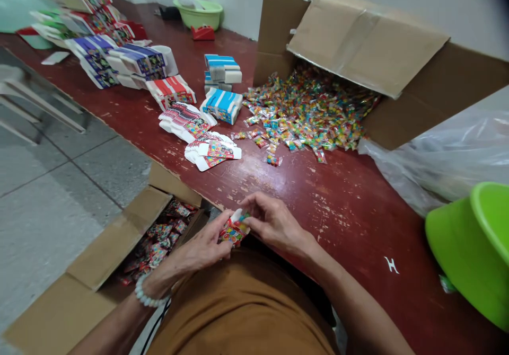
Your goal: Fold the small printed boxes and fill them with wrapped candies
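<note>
Both my hands meet at the near edge of the dark red table (342,206). My left hand (201,249) grips a small colourful carton (234,230) from below. My right hand (270,220) pinches the carton's open top, where small sweets show. A heap of wrapped sweets (306,114) spills from a big cardboard box (358,42) lying on its side further back. Flat red carton blanks (210,151) lie between the heap and my hands.
An open cardboard box (159,238) with filled cartons stands on the floor at my left. Stacks of blue and red cartons (131,61) fill the far left. A green basin (473,249) sits at the right, a clear plastic bag (449,153) behind it.
</note>
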Available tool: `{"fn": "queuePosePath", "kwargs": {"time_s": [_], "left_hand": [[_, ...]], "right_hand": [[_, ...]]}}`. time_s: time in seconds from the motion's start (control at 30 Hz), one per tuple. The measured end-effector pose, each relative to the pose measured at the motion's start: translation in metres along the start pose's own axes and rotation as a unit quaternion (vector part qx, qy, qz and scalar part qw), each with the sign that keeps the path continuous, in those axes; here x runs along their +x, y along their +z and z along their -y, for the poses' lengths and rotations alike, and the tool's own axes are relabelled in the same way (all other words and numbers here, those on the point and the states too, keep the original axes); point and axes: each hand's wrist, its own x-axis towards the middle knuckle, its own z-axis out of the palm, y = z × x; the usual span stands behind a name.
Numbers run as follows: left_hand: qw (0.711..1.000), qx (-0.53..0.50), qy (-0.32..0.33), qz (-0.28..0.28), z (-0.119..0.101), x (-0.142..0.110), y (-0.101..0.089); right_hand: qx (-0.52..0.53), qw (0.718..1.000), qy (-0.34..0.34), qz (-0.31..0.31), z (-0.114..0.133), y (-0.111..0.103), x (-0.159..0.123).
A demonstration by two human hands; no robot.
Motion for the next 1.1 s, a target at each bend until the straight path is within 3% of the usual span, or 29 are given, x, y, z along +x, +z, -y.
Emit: {"fn": "queuePosePath", "kwargs": {"time_s": [0.07, 0.13, 0.23, 0.3, 0.43, 0.6, 0.77, 0.93, 1.1], "left_hand": [[1.000, -0.028, 0.007, 0.001, 0.001, 0.003, 0.004], [0.997, -0.081, 0.008, 0.008, 0.001, 0.007, 0.008], [0.988, -0.152, 0.006, -0.009, 0.001, 0.011, 0.011], [0.982, -0.188, 0.006, -0.007, 0.003, 0.012, 0.012], [0.968, -0.246, 0.015, -0.048, 0.010, 0.013, 0.014], [0.968, -0.238, 0.043, -0.070, 0.008, 0.016, 0.019], [0.948, -0.296, -0.030, -0.110, 0.001, 0.017, 0.022], [0.944, -0.301, -0.026, -0.129, -0.001, 0.018, 0.024], [0.937, -0.316, -0.032, -0.146, -0.001, 0.022, 0.025]], "right_hand": [[0.000, 0.999, -0.026, 0.019, 0.005, 0.001, -0.001], [0.034, 0.999, -0.025, -0.021, 0.005, 0.002, -0.001], [0.140, 0.982, 0.029, -0.120, -0.003, 0.003, 0.000], [0.219, 0.962, 0.083, -0.142, -0.009, 0.004, 0.001], [0.333, 0.921, 0.168, -0.111, -0.011, 0.008, 0.004], [0.287, 0.936, 0.195, -0.055, -0.005, 0.011, 0.006], [0.399, 0.890, 0.214, -0.050, -0.009, 0.006, 0.001], [0.391, 0.894, 0.218, -0.017, -0.013, 0.009, 0.002], [0.496, 0.840, 0.221, -0.006, -0.018, 0.016, 0.003]]}}
